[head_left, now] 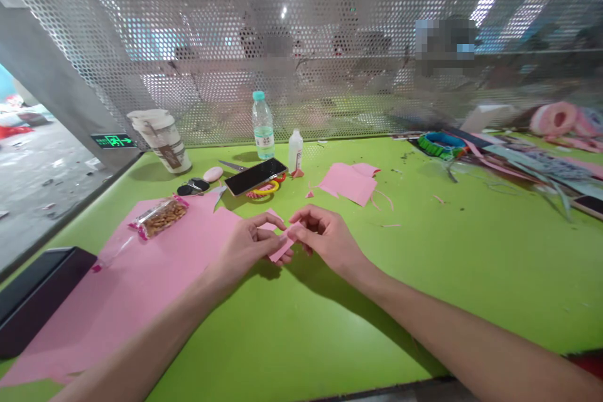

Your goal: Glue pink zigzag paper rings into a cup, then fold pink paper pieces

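Note:
Between both my hands is a small folded piece of pink paper (282,245), held a little above the green table (292,333). My left hand (254,240) is closed on its left part, thumb on top. With thumb and fingers, my right hand (320,231) pinches its upper right end. Another pink scrap (272,218) shows just behind my left fingers. A large pink sheet (155,264) lies flat under and beside my left forearm. Beyond my right hand rest cut pink pieces (351,183).
Behind my hands, a phone (257,176) lies over yellow-handled scissors (266,188), near a small white bottle (295,152) and a water bottle (262,129). A cup (162,141), snack bag (160,218) and black box (42,298) stand left. Ribbons and strips (522,160) lie far right.

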`<state>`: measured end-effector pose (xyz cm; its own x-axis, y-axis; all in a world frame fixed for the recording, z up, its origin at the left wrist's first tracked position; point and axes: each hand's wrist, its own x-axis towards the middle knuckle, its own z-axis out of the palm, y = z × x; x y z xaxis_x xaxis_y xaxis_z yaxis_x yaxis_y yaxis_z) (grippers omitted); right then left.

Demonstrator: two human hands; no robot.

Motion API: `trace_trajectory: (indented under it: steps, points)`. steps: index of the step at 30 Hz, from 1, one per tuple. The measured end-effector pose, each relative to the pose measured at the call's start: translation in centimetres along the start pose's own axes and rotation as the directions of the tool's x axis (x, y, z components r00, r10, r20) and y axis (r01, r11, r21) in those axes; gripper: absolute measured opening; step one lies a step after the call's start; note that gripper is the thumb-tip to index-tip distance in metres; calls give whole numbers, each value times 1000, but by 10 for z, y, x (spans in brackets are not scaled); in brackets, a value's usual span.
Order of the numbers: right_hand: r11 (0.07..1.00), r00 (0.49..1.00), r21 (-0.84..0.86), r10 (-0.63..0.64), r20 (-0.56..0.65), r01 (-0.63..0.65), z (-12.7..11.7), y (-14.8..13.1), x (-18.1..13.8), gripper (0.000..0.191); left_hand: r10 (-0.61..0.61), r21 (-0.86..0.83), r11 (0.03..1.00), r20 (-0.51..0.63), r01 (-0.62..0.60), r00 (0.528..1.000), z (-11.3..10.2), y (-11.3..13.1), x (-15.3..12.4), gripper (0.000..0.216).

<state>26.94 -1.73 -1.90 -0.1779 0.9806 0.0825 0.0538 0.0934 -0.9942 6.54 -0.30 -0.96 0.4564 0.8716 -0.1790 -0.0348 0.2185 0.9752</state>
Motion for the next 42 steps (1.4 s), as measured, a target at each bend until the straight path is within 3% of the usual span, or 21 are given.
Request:
trace_trajectory:
  steps: [14,22,36,42]
  points:
    - [1000,1000,24,10,-8,-9,1,-1,0,23,-6,0,1000,-19,6,1000,2,4,0,43]
    - [999,1000,54,4,5,-4,1,-5,-2,36,0,-19,1000,-17,-1,1000,3,3,-1,41]
    - [1000,1000,22,6,25,-7,1,0,1,31,-19,13,1000,-11,19,1000,3,5,-3,47]
    - [1000,1000,-11,-5,-8,5,-1,-1,1,26,-83,-16,996,-31,83,996,0,2,1,54]
